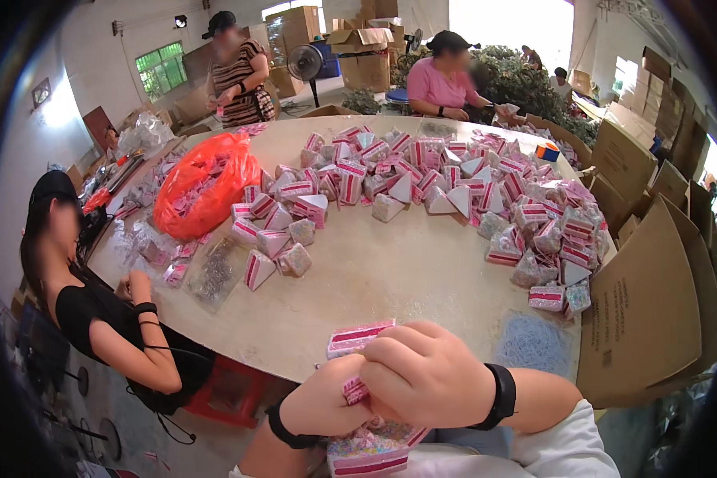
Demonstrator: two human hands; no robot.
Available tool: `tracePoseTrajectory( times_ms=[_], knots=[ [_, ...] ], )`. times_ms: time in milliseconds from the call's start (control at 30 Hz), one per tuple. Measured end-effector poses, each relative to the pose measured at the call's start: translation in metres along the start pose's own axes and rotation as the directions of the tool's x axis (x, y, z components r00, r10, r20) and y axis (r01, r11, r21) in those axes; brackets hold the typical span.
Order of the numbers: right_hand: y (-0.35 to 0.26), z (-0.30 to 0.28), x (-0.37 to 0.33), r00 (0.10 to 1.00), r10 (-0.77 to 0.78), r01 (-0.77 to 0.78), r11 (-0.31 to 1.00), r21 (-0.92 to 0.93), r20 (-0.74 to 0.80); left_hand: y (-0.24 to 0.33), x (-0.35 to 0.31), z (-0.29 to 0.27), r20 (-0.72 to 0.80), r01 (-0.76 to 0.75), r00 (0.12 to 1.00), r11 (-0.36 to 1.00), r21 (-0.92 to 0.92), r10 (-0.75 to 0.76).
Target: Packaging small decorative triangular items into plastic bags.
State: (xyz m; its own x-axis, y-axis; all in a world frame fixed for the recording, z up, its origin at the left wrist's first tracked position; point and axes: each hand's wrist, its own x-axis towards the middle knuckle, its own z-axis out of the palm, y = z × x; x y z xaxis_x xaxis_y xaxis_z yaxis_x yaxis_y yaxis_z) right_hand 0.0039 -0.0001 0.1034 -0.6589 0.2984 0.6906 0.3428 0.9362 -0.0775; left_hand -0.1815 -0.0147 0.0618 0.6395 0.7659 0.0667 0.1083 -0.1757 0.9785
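Note:
My left hand and my right hand meet at the table's near edge, fingers closed together. A small pink-and-white striped piece, perhaps a tag, shows in the left hand's grip. The right fingers are bent in a pinch over it; what they hold is hidden. Just beyond the hands, a toy cake slice with white and dark pink layers lies on the table, partly covered by the right hand. Below them, over my lap, is another cake slice with a speckled, sprinkle-like top; how it is supported cannot be seen.
Many wedge-shaped cake slices spread across the table. An orange-red plastic bag stands at left, a pale heap of thin strings at right. Cardboard borders the right edge. A person sits left; two others work opposite.

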Motion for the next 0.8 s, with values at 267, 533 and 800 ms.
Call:
tracePoseTrajectory(
  times_ms=[267,533,800],
  knots=[
    [0.000,-0.002,-0.010,0.999,0.013,-0.015,0.998,-0.056,-0.030,0.005,0.005,0.009,-0.063,-0.110,0.992,0.992,0.063,0.113],
    [-0.002,-0.008,-0.008,1.000,0.024,-0.025,0.999,-0.021,-0.020,0.019,0.005,0.015,-0.151,-0.075,0.984,0.987,0.140,0.096],
    [-0.001,-0.020,-0.006,0.986,0.028,-0.029,1.000,0.007,0.163,0.018,0.008,0.012,-0.026,-0.180,0.980,0.929,0.322,0.199]
  ],
)
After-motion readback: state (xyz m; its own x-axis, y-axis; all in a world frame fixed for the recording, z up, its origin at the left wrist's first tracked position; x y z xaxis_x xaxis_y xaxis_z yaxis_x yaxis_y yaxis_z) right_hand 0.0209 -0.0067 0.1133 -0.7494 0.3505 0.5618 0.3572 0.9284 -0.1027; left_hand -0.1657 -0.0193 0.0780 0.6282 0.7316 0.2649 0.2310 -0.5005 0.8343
